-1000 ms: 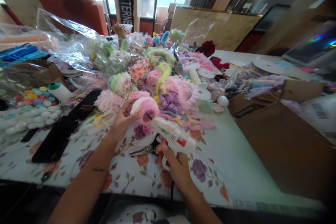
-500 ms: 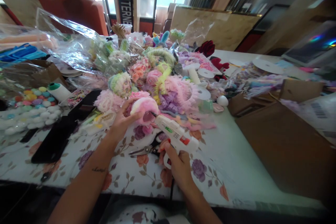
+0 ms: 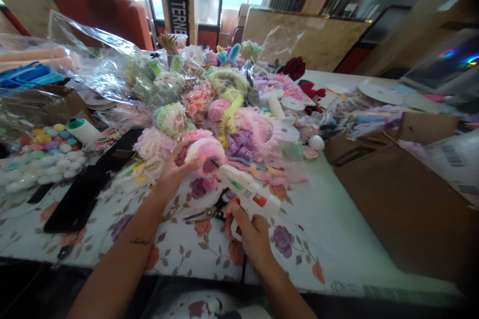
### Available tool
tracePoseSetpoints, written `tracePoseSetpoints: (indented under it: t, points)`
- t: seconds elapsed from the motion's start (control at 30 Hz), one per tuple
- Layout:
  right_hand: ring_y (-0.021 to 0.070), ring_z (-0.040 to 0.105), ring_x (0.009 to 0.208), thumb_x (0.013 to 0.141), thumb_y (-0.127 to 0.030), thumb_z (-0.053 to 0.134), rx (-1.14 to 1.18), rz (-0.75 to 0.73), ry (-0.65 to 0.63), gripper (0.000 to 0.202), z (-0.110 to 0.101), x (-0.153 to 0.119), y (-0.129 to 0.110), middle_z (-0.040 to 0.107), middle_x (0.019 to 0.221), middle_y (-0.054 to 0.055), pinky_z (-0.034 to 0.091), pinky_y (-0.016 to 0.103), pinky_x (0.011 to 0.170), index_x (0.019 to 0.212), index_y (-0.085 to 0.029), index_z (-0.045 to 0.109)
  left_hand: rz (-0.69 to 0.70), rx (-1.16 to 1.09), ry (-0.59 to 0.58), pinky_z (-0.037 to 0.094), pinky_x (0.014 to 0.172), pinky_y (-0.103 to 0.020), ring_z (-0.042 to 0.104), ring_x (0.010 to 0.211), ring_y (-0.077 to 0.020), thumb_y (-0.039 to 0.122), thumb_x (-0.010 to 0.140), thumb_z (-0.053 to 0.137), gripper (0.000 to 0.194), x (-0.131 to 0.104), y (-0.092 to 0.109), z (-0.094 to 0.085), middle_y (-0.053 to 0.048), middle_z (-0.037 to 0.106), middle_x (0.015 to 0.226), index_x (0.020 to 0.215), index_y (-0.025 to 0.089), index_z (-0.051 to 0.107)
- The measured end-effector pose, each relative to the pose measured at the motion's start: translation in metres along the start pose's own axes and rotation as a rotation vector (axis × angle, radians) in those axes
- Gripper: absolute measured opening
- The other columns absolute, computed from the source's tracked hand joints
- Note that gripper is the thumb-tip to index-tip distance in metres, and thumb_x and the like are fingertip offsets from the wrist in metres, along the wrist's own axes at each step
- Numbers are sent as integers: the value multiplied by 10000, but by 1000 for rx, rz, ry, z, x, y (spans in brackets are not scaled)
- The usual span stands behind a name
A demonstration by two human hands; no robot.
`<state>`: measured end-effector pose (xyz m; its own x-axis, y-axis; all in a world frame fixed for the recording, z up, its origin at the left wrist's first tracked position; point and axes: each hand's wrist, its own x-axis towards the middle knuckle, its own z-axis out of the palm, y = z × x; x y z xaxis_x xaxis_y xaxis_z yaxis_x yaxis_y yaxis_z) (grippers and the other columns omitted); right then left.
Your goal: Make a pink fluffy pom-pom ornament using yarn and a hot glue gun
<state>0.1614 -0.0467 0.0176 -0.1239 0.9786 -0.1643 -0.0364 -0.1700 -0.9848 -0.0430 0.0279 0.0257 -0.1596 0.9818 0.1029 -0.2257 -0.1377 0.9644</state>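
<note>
My left hand (image 3: pixel 180 163) grips a fluffy pink and white ring (image 3: pixel 205 152), thumb on its near side and fingers behind. My right hand (image 3: pixel 249 227) is wrapped round the handle of a white hot glue gun (image 3: pixel 247 189). The gun's dark nozzle points up and left, at the inner edge of the pink ring; whether it touches cannot be made out. Below the ring hangs or lies a small pink pompom (image 3: pixel 210 183). Black-handled scissors (image 3: pixel 205 215) lie on the flowered tablecloth (image 3: pixel 175 254), partly behind my right hand.
A heap of pastel fluffy yarn pieces (image 3: pixel 258 129) and plastic wrap (image 3: pixel 112 75) fills the middle back. On the left are a black phone (image 3: pixel 73 204), white pompoms (image 3: pixel 48 167) and a thread spool (image 3: pixel 84 133). A cardboard box (image 3: pixel 404 209) stands at right.
The glue gun's tip has shifted slightly left and down, further into the ring's opening. Both hands keep their holds.
</note>
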Motion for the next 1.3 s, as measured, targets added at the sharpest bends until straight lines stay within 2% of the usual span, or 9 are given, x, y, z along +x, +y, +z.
tracePoseSetpoints:
  t: [0.23,0.4,0.57,0.73,0.9,1.3]
  points:
    - [120,462,434,874,-615,617,-6,-5,45,458,-2,0,0,593,477,1,367,248,452,678,-202,622,-15,-23,-2,499,936,-314,622,1142,-264,337,683,883,505,0,1,1,-40,687,1215,1152,260,715]
    - [121,464,440,865,-624,622,-11,21,-4,461,-2,0,0,581,475,-4,378,249,464,686,-199,628,-13,-51,7,506,929,-323,634,1119,-262,329,679,884,507,-1,3,3,-43,691,1209,1149,256,710]
    - [119,476,448,894,-604,603,-14,-10,61,454,-3,0,2,595,488,-2,371,240,465,691,-199,625,-14,-71,4,501,915,-307,636,1085,-244,314,671,891,503,0,4,3,-38,698,1172,1139,257,717]
    - [126,478,447,877,-613,608,-22,7,16,446,-2,-1,3,584,482,-8,387,249,468,691,-208,620,-6,-59,2,502,915,-326,640,1090,-260,341,661,891,511,0,3,3,-42,706,1172,1135,259,716]
    - [128,476,438,883,-610,604,-21,5,56,454,-2,0,2,593,478,-3,375,252,463,674,-207,621,-11,-38,8,501,928,-321,630,1137,-268,338,668,888,508,0,2,2,-43,694,1225,1140,261,716]
    - [111,468,445,899,-565,619,8,3,36,426,-3,-1,3,592,479,-6,371,239,467,683,-198,627,-22,-46,2,499,910,-303,625,1114,-256,318,679,879,496,0,2,2,-41,688,1198,1142,255,714]
